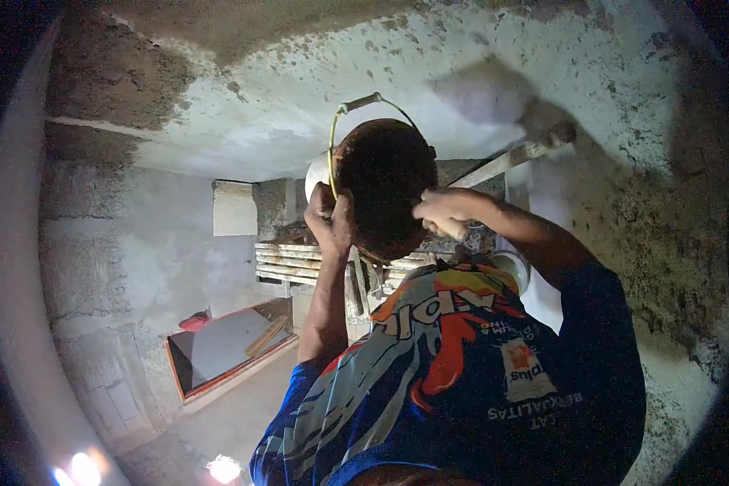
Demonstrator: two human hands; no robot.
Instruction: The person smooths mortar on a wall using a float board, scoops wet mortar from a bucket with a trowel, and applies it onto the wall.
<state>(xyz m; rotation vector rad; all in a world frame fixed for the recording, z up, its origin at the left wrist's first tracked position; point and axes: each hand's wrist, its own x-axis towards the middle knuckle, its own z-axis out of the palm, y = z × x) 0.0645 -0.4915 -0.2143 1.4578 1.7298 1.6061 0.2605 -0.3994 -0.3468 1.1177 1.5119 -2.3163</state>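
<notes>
A round bucket (385, 190) with a very dark inside is held up in front of my chest, its mouth tipped toward me. Its wire handle (361, 103), with a grip at the top, arches above the far rim. My left hand (330, 217) is closed on the left rim, thumb near the wire. On the right side, my right hand (448, 211) is closed round a tool with a pale, rounded handle (455, 232). The tool's other end is lost in the dark of the bucket, so its kind is hidden.
Ahead stands a wall (316, 105) with smooth pale plaster and rough brown patches. A long pale pole or board (502, 164) slants behind my right hand. Stacked slats (287, 263) lie beneath the bucket. An orange-framed panel (231, 348) is at lower left, carrying a wood piece (269, 336).
</notes>
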